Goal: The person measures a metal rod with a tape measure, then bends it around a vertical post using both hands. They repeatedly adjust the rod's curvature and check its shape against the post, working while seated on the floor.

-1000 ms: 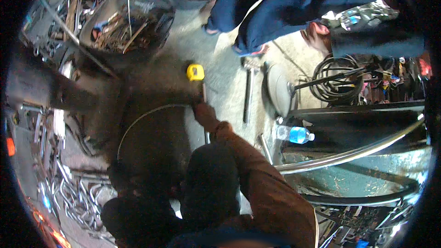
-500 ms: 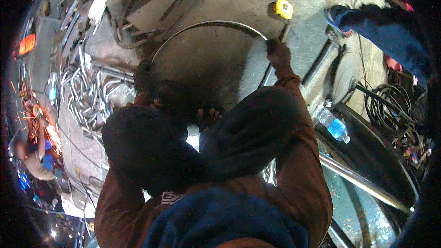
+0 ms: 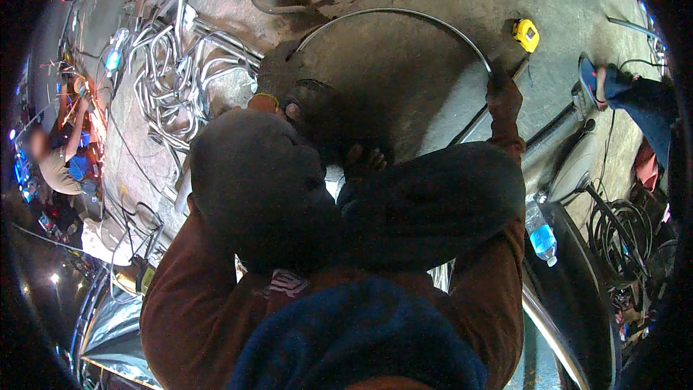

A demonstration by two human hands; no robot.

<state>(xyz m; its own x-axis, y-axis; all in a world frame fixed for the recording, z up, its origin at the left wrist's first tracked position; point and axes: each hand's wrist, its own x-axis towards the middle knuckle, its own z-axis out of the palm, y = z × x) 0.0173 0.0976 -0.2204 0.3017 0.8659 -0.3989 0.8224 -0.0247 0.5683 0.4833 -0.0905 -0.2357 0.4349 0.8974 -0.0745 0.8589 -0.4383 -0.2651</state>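
A thin metal rod, bent into a wide arc, spans the space in front of my crossed legs. At its right end my right hand is closed round it. My left hand is at the other end, beyond my left knee, and appears closed on the rod; deep shadow blurs its fingers. The arc's middle bows away from me over the floor. A yellow tape measure lies just beyond my right hand, near a straight dark bar. My bare toes show between my legs.
Left lies a heap of bent shiny tubes beside a bottle. Farther left another person works amid sparks. On the right are a sandalled foot, a grey disc, a water bottle and coiled cable.
The whole view has shifted, so floor, tubes and tape measure appear farther right. Both hands stay at the ends of the rod, which remains arched in front of me.
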